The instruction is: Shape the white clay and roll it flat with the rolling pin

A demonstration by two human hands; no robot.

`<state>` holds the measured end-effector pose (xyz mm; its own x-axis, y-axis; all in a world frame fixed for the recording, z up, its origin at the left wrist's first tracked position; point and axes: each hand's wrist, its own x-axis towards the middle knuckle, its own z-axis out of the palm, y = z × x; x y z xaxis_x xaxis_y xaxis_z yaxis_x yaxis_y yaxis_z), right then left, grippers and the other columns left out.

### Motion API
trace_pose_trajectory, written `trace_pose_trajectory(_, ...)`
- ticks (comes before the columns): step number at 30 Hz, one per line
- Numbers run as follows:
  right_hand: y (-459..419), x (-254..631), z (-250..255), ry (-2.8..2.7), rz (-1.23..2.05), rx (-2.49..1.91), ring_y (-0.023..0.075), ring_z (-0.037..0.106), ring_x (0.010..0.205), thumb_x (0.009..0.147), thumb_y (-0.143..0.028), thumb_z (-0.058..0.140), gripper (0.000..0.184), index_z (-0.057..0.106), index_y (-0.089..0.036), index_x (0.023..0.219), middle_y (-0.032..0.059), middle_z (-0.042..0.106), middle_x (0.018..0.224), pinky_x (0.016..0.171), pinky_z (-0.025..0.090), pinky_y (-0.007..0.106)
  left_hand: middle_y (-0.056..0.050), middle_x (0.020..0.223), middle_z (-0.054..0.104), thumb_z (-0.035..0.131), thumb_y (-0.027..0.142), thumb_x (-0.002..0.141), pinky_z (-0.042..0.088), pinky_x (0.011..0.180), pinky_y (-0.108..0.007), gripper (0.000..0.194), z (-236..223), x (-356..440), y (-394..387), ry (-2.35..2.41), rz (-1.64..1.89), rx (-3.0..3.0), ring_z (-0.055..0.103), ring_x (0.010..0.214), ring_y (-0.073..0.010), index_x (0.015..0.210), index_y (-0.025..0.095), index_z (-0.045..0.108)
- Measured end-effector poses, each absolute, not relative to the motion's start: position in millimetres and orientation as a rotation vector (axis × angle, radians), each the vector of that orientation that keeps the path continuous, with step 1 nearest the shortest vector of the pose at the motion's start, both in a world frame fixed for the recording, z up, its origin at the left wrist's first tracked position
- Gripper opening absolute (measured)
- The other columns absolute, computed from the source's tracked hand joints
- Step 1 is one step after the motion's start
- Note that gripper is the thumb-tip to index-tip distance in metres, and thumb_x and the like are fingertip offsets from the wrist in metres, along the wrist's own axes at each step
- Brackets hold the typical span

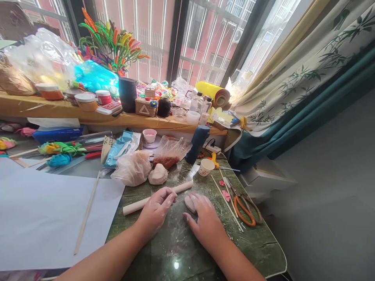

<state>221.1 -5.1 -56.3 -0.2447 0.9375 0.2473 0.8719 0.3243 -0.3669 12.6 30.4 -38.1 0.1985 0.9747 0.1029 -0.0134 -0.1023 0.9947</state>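
Note:
My left hand [157, 208] is closed in a pinch, fingertips together and dusted white; whatever lies between them is too small or hidden to make out. Behind it, a pale rolling pin [184, 187] lies slantwise on the dark green tabletop. My right hand [205, 216] curls its fingers over a flat, pale piece of clay [190, 203], with the thumb at its near side. Part of that piece is covered by the fingers. Farther back, a larger lump of pale clay [158, 174] sits against a crumpled plastic bag [132, 168].
Scissors [246, 210] with orange handles and thin wooden sticks [227, 203] lie to the right. A paper cup [206, 167] and a dark blue cylinder [197, 144] stand behind. White paper [52, 218] covers the left side, bearing a wooden stick [87, 214]. A cluttered sill [117, 121] runs behind.

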Motion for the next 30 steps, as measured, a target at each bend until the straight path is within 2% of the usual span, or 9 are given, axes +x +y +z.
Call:
trace_pose_trajectory(3, 6, 218, -65, -2.190, 0.206, -1.612, 0.0326, 0.058, 0.121, 0.092, -0.027, 0.060, 0.046, 0.057, -0.018, 0.138, 0.0138, 0.066, 0.130, 0.105, 0.047, 0.053, -0.002, 0.081, 0.061, 0.056, 0.042, 0.094, 0.045, 0.075, -0.031, 0.024, -41, 12, 31, 0.991, 1.149, 1.355, 0.055, 0.078, -0.0203, 0.086, 0.020, 0.063)
trace_pose_trajectory(6, 8, 218, -72, -2.141, 0.142, -1.647, 0.0334, 0.058, 0.119, 0.094, -0.025, 0.057, 0.045, 0.056, -0.018, 0.139, 0.0150, 0.065, 0.128, 0.102, 0.047, 0.054, -0.002, 0.081, 0.061, 0.056, 0.043, 0.094, 0.045, 0.075, -0.031, 0.025, -42, 12, 32, 0.989, 1.148, 1.357, 0.055, 0.078, -0.0204, 0.086, 0.020, 0.063)
trace_pose_trajectory(11, 6, 224, -77, -2.150, 0.174, -1.513, 0.0300, 0.058, 0.116, 0.098, -0.026, 0.052, 0.034, 0.060, -0.021, 0.131, 0.0127, 0.066, 0.124, 0.102, 0.047, 0.051, -0.003, 0.082, 0.061, 0.057, 0.044, 0.092, 0.045, 0.076, -0.031, 0.027, -40, 14, 32, 1.020, 1.135, 1.356, 0.055, 0.080, -0.0212, 0.084, 0.020, 0.062)
trace_pose_trajectory(18, 10, 227, -74, -2.262, 0.203, -1.466, 0.0315, 0.055, 0.117, 0.097, -0.019, 0.051, 0.046, 0.050, -0.019, 0.143, 0.0150, 0.062, 0.127, 0.101, 0.046, 0.054, -0.004, 0.082, 0.062, 0.057, 0.045, 0.093, 0.046, 0.075, -0.031, 0.028, -39, 14, 32, 1.020, 1.122, 1.370, 0.056, 0.080, -0.0214, 0.084, 0.019, 0.062)
trace_pose_trajectory(30, 7, 239, -58, -2.324, 0.388, -1.198, 0.0274, 0.053, 0.124, 0.099, -0.022, 0.052, 0.046, 0.045, -0.021, 0.145, 0.0124, 0.060, 0.133, 0.108, 0.045, 0.049, -0.001, 0.079, 0.063, 0.053, 0.043, 0.095, 0.044, 0.077, -0.032, 0.028, -31, 16, 30, 1.087, 0.937, 1.596, 0.057, 0.080, -0.0221, 0.079, 0.021, 0.060)
